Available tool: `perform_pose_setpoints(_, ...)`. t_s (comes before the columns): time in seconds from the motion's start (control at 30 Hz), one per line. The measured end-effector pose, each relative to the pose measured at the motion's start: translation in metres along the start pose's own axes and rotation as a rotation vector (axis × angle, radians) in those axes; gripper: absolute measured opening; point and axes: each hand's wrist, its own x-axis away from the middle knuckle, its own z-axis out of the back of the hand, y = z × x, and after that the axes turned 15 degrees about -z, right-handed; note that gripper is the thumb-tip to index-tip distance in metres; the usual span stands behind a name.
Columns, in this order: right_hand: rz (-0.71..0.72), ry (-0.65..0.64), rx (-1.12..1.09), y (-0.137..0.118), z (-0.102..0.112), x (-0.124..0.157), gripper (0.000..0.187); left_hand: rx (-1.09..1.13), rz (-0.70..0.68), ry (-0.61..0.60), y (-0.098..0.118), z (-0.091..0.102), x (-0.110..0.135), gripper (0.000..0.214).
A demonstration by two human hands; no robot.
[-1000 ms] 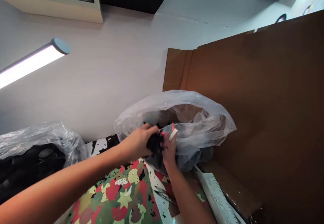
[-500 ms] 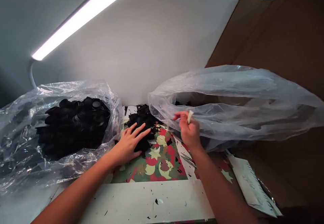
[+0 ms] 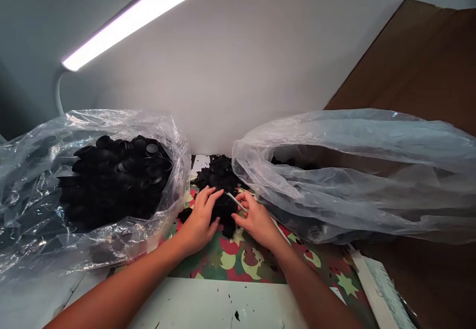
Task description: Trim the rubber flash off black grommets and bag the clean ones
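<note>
My left hand (image 3: pixel 199 222) curls its thumb and fingers around dark black material, seemingly a black piece (image 3: pixel 219 209) whose outline blends into the pile behind it. My right hand (image 3: pixel 257 221) pinches a thin white stick-like tool (image 3: pixel 237 202), its tip pointing left toward my left fingertips. Just beyond both hands lies a heap of black scraps (image 3: pixel 219 172). Left of them, a clear plastic bag (image 3: pixel 180 143) holds many stacked, round black cup-like parts (image 3: pixel 122 170).
To the right, another clear plastic bag (image 3: pixel 334 190) gapes, with black parts inside, against a cardboard box (image 3: pixel 427 71). A patterned sheet (image 3: pixel 241 259) and white board (image 3: pixel 215 301) cover the table. A tube lamp (image 3: pixel 148 19) hangs above; a white packet (image 3: pixel 379 279) lies right.
My right hand has come left and down with the white tool, close to my left hand. My left hand's spread fingers have curled in around black material. The view has shifted slightly left.
</note>
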Motion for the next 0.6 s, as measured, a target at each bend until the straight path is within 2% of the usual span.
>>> perform_pose_setpoints(0.13, -0.047, 0.087, -0.075, 0.007, 0.013, -0.005, 0.02, -0.241, -0.033, 0.01, 0.001, 0.006, -0.002, 0.059)
perform_pose_setpoints(0.23, -0.08, 0.099, -0.147, 0.01, 0.02, -0.006, 0.018, -0.293, -0.098, 0.032, 0.013, 0.015, -0.002, 0.048)
perform_pose_setpoints(0.3, -0.096, 0.075, -0.22, 0.009, 0.022, -0.006, 0.016, -0.189, -0.16, 0.044, 0.027, 0.017, -0.001, 0.037)
perform_pose_setpoints(0.37, -0.1, 0.062, -0.277, 0.007, 0.022, -0.004, 0.017, -0.007, -0.147, 0.038, 0.041, 0.013, 0.001, 0.029)
perform_pose_setpoints(0.4, -0.1, 0.066, -0.303, 0.004, 0.021, -0.003, 0.018, 0.079, -0.116, 0.039, 0.047, 0.01, 0.002, 0.03)
perform_pose_setpoints(0.47, -0.101, 0.078, -0.347, -0.001, 0.019, 0.001, 0.02, 0.172, -0.089, 0.065, 0.054, 0.003, 0.004, 0.047)
perform_pose_setpoints(0.53, -0.155, -0.008, -0.429, -0.007, 0.016, 0.007, 0.022, 0.181, -0.12, 0.123, 0.054, -0.002, 0.004, 0.059)
perform_pose_setpoints(0.6, -0.232, -0.188, -0.536, -0.014, 0.012, 0.014, 0.025, 0.199, -0.154, 0.15, 0.052, -0.001, 0.002, 0.056)
